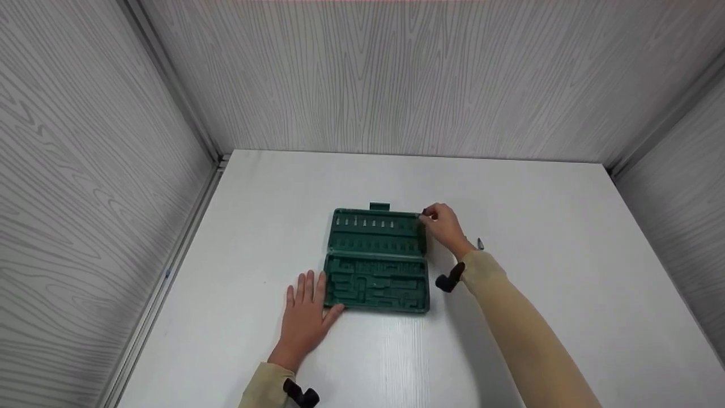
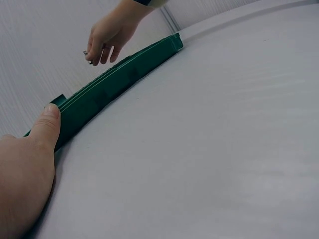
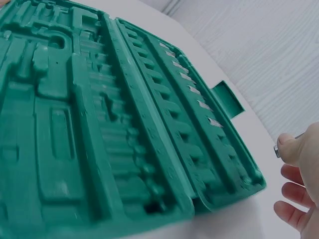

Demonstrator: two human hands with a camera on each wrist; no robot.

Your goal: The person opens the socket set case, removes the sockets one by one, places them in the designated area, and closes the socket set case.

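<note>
A green plastic tool case (image 1: 376, 283) lies unfolded on the table, its moulded slots facing up. Several small metal screwdriver bits (image 3: 204, 105) sit in one row of the far half; other slots in that row hold nothing. My right hand (image 1: 444, 225) is above the far right corner, pinching a small metal bit (image 3: 278, 151) between thumb and finger, most of it covered by them. With fingers straight, my left hand (image 1: 306, 323) rests at the near left corner, thumb along the front edge of the case.
A small pointed metal piece (image 1: 480, 243) lies on the white table (image 1: 272, 192), just right of my right wrist. The case's latch flap (image 1: 379, 206) sticks out at the far edge. Grey wood-grain panels (image 1: 385, 73) stand behind and on both sides.
</note>
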